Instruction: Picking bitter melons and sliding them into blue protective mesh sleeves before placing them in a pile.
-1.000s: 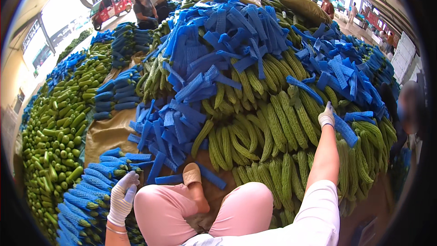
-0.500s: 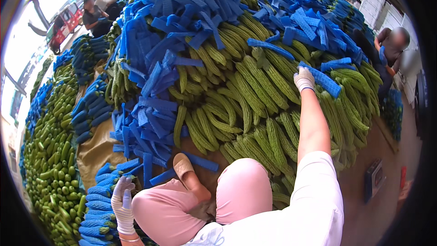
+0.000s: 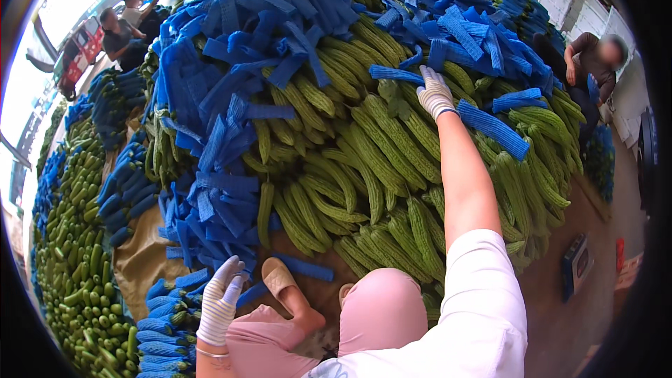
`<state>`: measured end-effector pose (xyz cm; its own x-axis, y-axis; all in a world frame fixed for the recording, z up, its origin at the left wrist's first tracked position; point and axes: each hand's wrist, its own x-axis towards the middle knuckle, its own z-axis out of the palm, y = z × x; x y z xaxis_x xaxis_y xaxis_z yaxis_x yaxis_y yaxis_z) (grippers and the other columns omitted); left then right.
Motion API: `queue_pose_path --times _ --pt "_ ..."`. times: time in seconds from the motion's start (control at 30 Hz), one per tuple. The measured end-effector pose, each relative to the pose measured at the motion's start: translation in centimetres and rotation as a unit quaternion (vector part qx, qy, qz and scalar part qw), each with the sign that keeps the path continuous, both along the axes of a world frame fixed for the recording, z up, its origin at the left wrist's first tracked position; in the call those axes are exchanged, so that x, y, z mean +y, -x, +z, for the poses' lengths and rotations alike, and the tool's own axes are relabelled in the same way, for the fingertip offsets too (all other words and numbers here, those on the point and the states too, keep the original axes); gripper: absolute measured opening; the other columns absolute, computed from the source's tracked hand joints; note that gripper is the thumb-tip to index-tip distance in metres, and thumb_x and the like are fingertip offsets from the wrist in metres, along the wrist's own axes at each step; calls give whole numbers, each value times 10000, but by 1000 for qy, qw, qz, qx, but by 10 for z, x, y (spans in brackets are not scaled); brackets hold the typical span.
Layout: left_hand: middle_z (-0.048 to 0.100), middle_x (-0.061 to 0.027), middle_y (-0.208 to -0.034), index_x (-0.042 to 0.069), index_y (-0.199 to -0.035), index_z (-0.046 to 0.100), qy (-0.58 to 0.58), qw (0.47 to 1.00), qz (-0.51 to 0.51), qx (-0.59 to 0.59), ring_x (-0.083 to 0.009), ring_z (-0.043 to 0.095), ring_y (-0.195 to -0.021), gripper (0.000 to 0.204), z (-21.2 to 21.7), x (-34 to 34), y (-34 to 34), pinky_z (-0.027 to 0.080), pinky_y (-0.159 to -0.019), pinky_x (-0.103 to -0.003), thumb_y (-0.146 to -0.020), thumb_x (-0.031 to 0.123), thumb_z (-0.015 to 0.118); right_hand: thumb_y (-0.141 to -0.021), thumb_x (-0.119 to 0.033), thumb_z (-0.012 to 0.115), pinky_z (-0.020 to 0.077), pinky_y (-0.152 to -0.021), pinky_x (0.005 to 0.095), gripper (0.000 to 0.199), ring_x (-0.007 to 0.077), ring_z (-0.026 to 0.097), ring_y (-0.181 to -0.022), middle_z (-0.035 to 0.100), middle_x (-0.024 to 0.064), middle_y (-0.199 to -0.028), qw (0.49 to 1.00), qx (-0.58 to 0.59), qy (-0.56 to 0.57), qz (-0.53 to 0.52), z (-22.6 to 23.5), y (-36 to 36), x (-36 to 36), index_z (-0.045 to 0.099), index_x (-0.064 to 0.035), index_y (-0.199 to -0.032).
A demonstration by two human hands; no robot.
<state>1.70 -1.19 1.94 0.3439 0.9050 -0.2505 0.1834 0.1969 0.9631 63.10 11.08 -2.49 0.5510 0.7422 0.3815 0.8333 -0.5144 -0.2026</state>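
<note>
Over a large heap of green bitter gourds (image 3: pixel 392 140), my right hand (image 3: pixel 435 94) in a striped white glove reaches out with fingers stretched. Its fingertips lie beside the end of a blue foam net sleeve (image 3: pixel 393 74); whether they touch it I cannot tell. Just right of that wrist, a second blue net sleeve (image 3: pixel 493 129) lies across the gourds. My left hand (image 3: pixel 222 301), also gloved, is raised above my left leg with its fingers apart and holding nothing. Close by it are several gourds in blue net sleeves (image 3: pixel 164 332), stacked in a row.
Loose blue sleeves (image 3: pixel 259 21) are heaped over the top and left of the gourd pile. Smaller green vegetables (image 3: pixel 84 266) lie at far left, near brown sheeting (image 3: pixel 147 252). A person (image 3: pixel 595 63) sits at right holding something blue. A box (image 3: pixel 577 266) stands on the floor.
My right hand has let go of the blue sleeve at right, leaving it on the gourds, and moved up and left. My left hand has risen slightly and shifted right.
</note>
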Motion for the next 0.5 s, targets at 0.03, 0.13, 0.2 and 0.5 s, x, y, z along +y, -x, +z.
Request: queue_pose_path --times 0.03,0.13,0.2,0.5 --pt "564 -140 -1184 -3 -1307 447 -7 1000 5 20 -173 567 -990 420 1 6 -1 439 -893 -286 -905 84 533 -839 -266 524 315 -1061 432 523 307 371 -1285 375 84 -1421 1000 2 4 2 0 7 14 423 -168 -1343" --pt "562 -143 -1187 -4 -1306 449 -3 1000 16 11 -175 566 -992 420 5 16 -8 441 -894 -291 -905 85 533 -852 -297 514 375 -1008 417 442 312 458 -1212 489 105 -1323 988 98 111 -32 29 25 23 497 -196 -1281" --pt "560 -146 -1191 -3 -1308 449 7 1000 12 8 -180 564 -998 419 8 18 -12 439 -898 -291 -905 77 530 -861 -314 529 423 -920 410 357 363 551 -1059 586 181 -1158 983 169 22 -72 48 24 23 583 -121 -1156" --pt "555 -143 -1204 -7 -1308 450 17 999 -26 -18 -175 553 -1037 419 16 9 -10 427 -933 -297 -908 79 538 -835 -443 487 194 -1090 502 509 373 342 -1307 413 123 -1403 874 144 413 -214 74 -55 -106 568 -153 -1246"
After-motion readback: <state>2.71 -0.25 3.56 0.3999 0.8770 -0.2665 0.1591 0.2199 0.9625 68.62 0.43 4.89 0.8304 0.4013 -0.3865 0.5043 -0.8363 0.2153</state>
